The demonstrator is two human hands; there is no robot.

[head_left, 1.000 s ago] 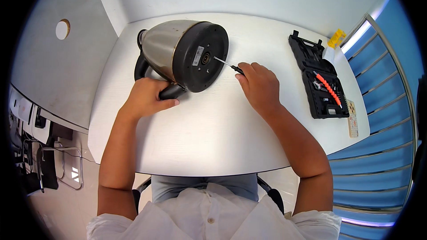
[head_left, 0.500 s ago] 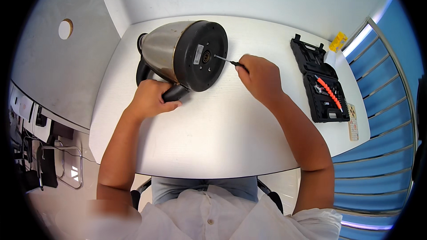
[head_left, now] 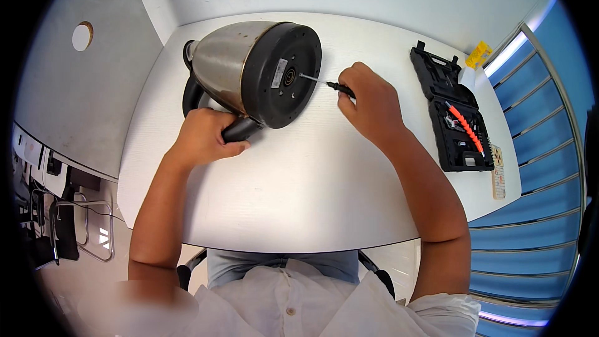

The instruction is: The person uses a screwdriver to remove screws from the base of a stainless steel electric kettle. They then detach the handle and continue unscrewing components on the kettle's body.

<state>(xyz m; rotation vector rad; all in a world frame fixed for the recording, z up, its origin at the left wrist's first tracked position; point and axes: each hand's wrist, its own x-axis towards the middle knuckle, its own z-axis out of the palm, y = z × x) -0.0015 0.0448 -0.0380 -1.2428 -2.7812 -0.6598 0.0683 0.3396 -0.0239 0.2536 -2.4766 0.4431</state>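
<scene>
Right hand (head_left: 372,106) shifted rightward, screwdriver (head_left: 340,88) pointing left, kettle (head_left: 226,59) lying base (head_left: 277,101) rightward

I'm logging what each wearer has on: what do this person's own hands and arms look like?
The left hand and right hand are bare; no glove, ring or watch shows. The forearms are uncovered. The loose white right sleeve ends above the elbow; the left sleeve is blurred.
</scene>
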